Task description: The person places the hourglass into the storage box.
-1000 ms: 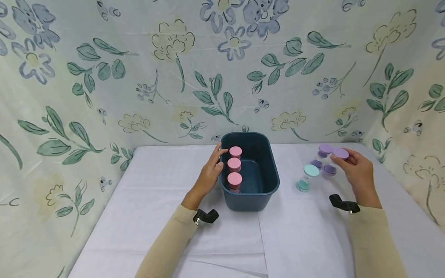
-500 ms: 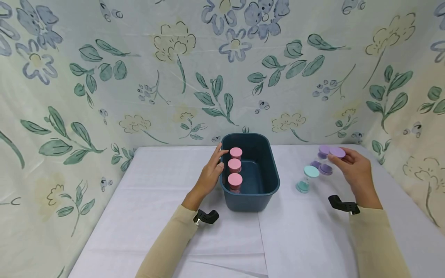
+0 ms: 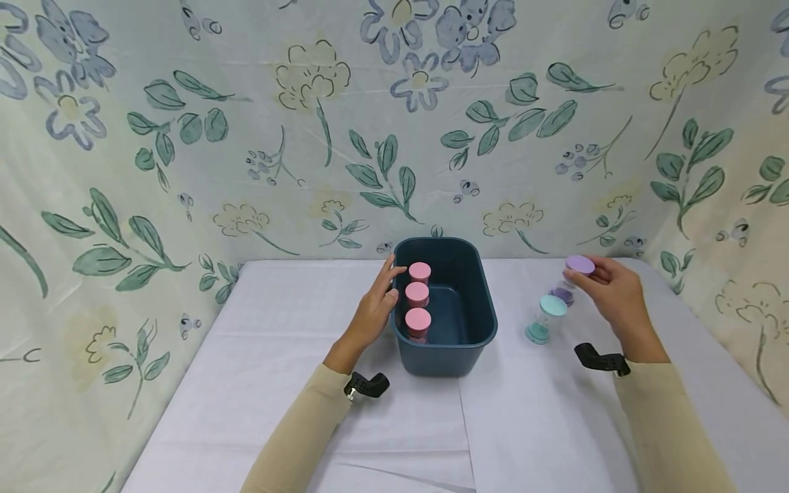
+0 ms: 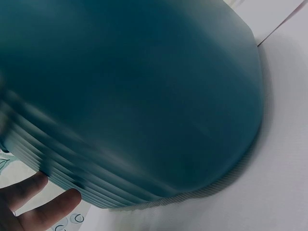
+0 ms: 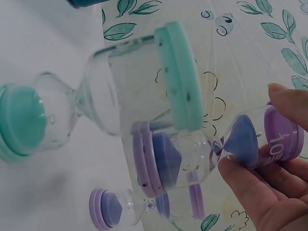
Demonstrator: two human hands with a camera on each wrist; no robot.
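In the head view, my left hand (image 3: 368, 309) rests against the left side of a dark blue bin (image 3: 446, 359), fingers fairly straight at its rim. Three pink-capped sand timers (image 3: 417, 294) stand along that side inside it. My right hand (image 3: 618, 298) pinches a purple sand timer (image 3: 580, 265) by its top cap. The right wrist view shows purple sand in both its bulbs and the fingers around the cap end. A second purple sand timer (image 5: 113, 207) stands behind it, mostly hidden in the head view. Nearer stands a teal sand timer (image 3: 538, 332), its sand in the bottom.
A white cloth (image 3: 296, 404) covers the table, with a seam running down the front. Floral fabric (image 3: 394, 123) hangs close behind and along both sides. The bin stands between the two hands, near the back edge.
My right hand has moved left and slightly back with the purple sand timer, which now covers the other purple one in the head view. The left hand and bin stay put.
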